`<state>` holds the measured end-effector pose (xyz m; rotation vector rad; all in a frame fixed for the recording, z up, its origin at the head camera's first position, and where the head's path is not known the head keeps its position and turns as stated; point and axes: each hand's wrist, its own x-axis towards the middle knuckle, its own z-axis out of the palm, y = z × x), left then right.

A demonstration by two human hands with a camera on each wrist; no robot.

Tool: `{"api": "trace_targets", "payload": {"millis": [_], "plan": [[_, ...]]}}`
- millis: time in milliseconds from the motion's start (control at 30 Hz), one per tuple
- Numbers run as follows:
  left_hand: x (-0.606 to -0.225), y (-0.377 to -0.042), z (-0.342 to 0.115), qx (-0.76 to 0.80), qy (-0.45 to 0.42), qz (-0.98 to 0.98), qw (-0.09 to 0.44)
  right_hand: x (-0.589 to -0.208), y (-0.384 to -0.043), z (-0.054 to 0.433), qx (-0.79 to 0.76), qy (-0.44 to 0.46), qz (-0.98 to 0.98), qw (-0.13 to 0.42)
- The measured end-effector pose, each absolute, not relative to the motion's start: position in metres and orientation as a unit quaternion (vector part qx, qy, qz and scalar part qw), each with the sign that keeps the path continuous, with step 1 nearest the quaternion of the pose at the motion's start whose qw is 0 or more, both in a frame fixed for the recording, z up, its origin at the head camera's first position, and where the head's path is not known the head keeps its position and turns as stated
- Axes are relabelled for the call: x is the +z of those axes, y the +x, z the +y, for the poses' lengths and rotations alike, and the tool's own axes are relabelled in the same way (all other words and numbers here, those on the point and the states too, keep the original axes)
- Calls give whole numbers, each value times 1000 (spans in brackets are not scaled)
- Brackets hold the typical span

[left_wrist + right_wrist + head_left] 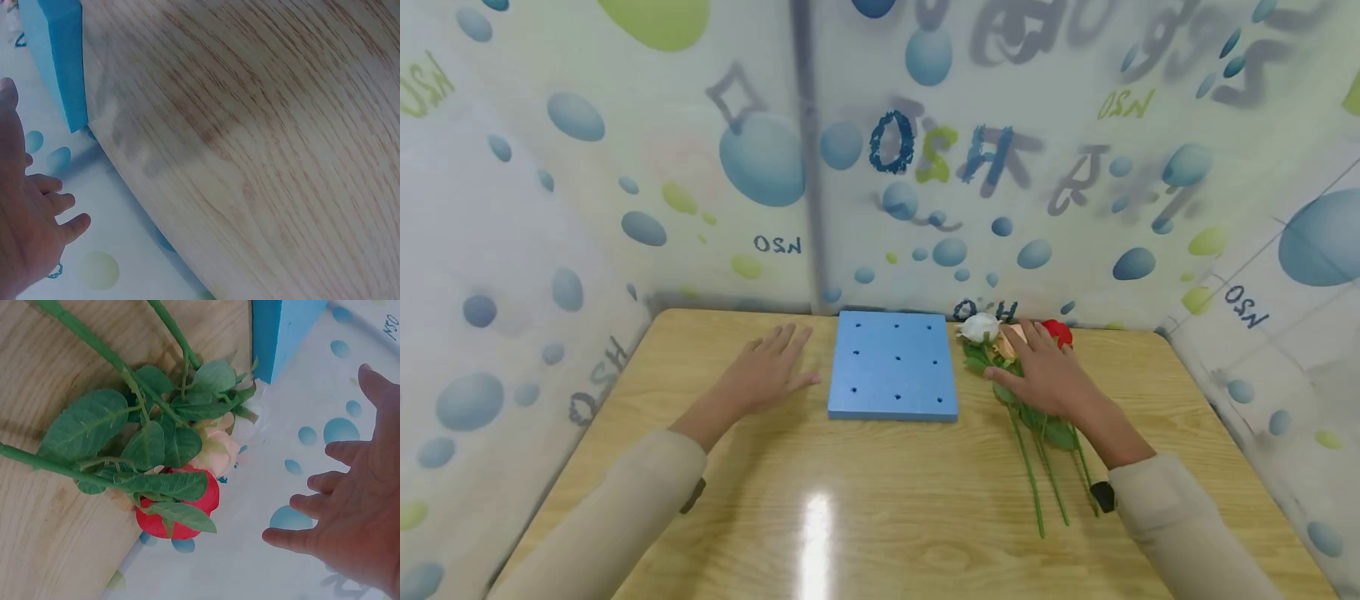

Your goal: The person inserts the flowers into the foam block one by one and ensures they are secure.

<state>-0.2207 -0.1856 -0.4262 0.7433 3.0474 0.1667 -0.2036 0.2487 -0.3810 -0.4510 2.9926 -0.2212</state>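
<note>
A blue foam board [892,367] with several small holes lies flat near the back of the table. To its left my left hand [769,371] hovers with spread fingers, holding nothing; the left wrist view shows that hand [31,231] apart from the board's edge [67,69]. My right hand [1048,371] is held, fingers spread, above the artificial roses right of the board. These are a white rose [979,327], a peach rose [1009,343] and a red rose [1057,332], partly hidden by the hand. In the right wrist view the hand [350,500] is apart from the red rose [178,509].
The wooden table [760,517] has a bright light reflection toward its front. Green rose stems [1030,475] point toward the front edge. Printed fabric walls [760,250] with bubbles and letters rise behind the table and on both sides.
</note>
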Motion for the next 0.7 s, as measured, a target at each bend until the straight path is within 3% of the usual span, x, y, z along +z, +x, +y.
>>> {"api": "trace_targets", "payload": {"millis": [700], "plan": [[-436,-246,-173,248,126,956,96,-377,-237,299,-192,-44,974,113]]}}
